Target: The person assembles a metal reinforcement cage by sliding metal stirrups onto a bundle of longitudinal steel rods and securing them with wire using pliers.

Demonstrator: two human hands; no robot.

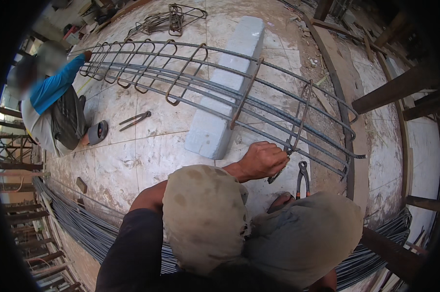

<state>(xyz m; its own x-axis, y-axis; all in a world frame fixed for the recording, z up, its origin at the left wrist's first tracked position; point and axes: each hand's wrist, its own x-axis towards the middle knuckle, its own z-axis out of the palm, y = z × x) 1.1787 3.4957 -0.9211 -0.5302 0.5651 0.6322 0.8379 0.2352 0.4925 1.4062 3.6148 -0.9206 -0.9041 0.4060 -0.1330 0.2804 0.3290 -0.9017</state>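
Observation:
My left hand [263, 160] is closed in a fist at the near right part of a long steel rebar cage [278, 111]. From the fist sticks out a thin dark bundle that looks like tie wire [277, 176]. The fist is right beside the lower corner of the last rusty stirrup [302, 117], which stands tilted around the long bars. Of my right arm only a bit of skin shows beyond my right knee [302, 233]; that hand is hidden. A pair of pincers [303, 180] with orange-tipped handles lies just right of my left hand.
A pale block [208, 129] props the cage. At left a person in a blue sleeve [59, 87] crouches, one hand at its far end. Other pincers [135, 119] lie on the tiles. Loose stirrups [176, 19] lie at the back, long rods [79, 219] beside me, wooden posts [390, 95] at right.

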